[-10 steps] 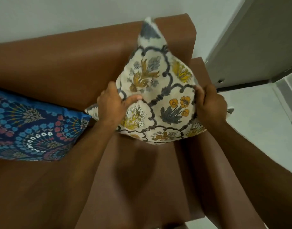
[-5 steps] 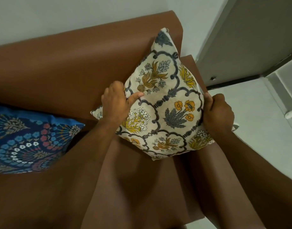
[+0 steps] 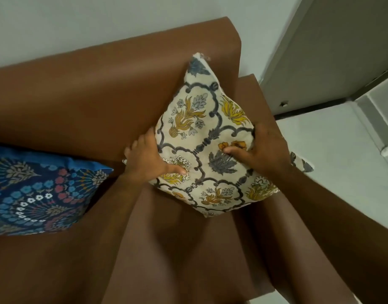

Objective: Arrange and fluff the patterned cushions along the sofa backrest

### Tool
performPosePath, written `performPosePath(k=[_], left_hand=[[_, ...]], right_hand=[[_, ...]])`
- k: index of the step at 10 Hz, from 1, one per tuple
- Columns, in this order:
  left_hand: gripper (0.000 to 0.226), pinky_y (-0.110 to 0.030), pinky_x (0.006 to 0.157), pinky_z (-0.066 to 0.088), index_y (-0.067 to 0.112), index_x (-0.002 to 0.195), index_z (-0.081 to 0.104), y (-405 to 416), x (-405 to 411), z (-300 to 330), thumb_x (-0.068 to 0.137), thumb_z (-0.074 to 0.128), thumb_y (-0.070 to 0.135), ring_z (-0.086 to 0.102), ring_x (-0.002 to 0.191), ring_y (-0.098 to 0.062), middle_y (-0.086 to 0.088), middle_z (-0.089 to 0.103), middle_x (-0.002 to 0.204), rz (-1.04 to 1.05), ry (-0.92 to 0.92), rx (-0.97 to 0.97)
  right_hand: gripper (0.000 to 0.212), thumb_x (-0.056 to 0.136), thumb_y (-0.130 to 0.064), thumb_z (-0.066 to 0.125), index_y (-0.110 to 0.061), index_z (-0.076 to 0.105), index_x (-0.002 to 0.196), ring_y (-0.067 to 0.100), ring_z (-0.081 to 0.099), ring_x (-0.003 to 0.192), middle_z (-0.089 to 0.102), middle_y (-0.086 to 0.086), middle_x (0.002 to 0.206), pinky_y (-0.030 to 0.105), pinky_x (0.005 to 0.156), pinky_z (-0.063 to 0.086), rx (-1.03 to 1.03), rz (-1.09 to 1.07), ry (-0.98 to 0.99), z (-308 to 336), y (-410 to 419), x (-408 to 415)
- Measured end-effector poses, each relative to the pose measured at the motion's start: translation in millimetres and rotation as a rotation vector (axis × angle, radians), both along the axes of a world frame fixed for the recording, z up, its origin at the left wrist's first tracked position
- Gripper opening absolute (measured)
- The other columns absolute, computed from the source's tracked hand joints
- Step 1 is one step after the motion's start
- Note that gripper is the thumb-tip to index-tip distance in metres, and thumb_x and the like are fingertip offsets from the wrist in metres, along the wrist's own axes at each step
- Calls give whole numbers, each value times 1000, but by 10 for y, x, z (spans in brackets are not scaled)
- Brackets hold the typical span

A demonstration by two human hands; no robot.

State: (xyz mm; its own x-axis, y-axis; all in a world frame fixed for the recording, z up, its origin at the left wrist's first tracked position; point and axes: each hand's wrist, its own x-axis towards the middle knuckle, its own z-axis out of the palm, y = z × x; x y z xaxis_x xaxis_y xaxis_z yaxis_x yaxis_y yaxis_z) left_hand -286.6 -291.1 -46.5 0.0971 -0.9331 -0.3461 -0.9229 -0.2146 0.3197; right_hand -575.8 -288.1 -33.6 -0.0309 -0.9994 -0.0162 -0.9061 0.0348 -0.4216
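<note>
A cream cushion (image 3: pixel 207 128) with grey lattice and yellow flowers stands on one corner against the brown sofa backrest (image 3: pixel 101 88), in the sofa's right corner. My left hand (image 3: pixel 148 156) grips its left edge, thumb across the front. My right hand (image 3: pixel 261 150) grips its right edge, thumb pressed into the front face. A dark blue cushion (image 3: pixel 35 189) with red, blue and white flowers leans on the backrest at the left, apart from my hands.
The brown seat (image 3: pixel 166 249) stretches below the cushions. The sofa's right armrest (image 3: pixel 254 102) lies behind the cream cushion. A grey door (image 3: pixel 342 51) and pale floor (image 3: pixel 342 161) are at the right; a white wall runs behind the sofa.
The cream cushion has come down and further right, into the sofa's corner. My right thumb has moved onto its front face; both hands keep their hold.
</note>
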Motion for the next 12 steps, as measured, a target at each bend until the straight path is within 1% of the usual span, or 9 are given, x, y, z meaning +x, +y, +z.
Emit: performPosePath(k=[1,3,4,5,6,7,8,10,12], left_hand=[[145,-53,109,39,12,144,38,-79,0,34,25,83,82,53,129,-36,-10,58,140,-20,18,-7],[113,-46,92,38,8,119,47,-224,-192,158,39,81,80,57,110,-33,-8,63,115,-105,-113,-259],[124,-49,97,38,8,127,44,-266,-242,103,35,78,84,52,117,-33,-9,58,125,-102,-120,-220],[142,-54,101,38,6,144,35,-239,-156,133,35,65,93,47,125,-38,-17,50,138,-125,-78,-346],[133,-57,113,27,9,151,21,12,-133,109,56,54,97,32,143,-44,-25,34,154,-151,-76,-668],[121,-65,118,18,15,158,4,157,-154,-58,73,38,94,14,152,-43,-24,16,165,-283,-92,-561],[121,-62,122,9,20,159,-3,132,-64,-70,72,36,93,5,155,-38,-19,8,168,-257,-44,-368],[120,-52,123,11,14,161,6,497,299,400,74,40,90,6,156,-32,-14,9,169,-187,23,-276],[122,-57,120,20,12,160,19,1121,1353,863,72,23,97,17,154,-37,-18,23,166,-105,-80,-225]], right_hand=[[88,57,-86,64,-8,57,99,30,66,79,68,10,87,37,64,52,-143,-22,7,34,13,63],[83,65,-79,65,-3,56,96,34,63,80,62,14,84,30,65,39,-253,-139,-112,-190,6,-160],[87,70,-87,53,-7,58,102,33,64,85,65,12,90,35,67,46,-169,-104,-62,-283,-173,-223],[89,78,-86,43,-10,55,121,32,55,105,60,15,111,38,87,41,-227,-95,-22,-207,-161,-247],[87,87,-74,42,-10,35,144,37,36,136,40,23,145,44,110,28,-452,-96,-53,-50,80,-23],[84,91,-76,29,-21,18,154,38,19,150,22,19,161,61,116,21,-302,56,33,-129,158,137],[86,90,-79,22,-25,16,156,36,13,152,19,16,164,63,118,14,-151,-17,52,-172,126,128],[86,92,-75,25,-17,21,155,36,15,152,21,19,163,63,119,14,-196,-27,21,192,426,346],[89,92,-76,28,-8,34,149,43,24,148,36,26,154,66,116,19,-258,128,63,852,628,1029]])
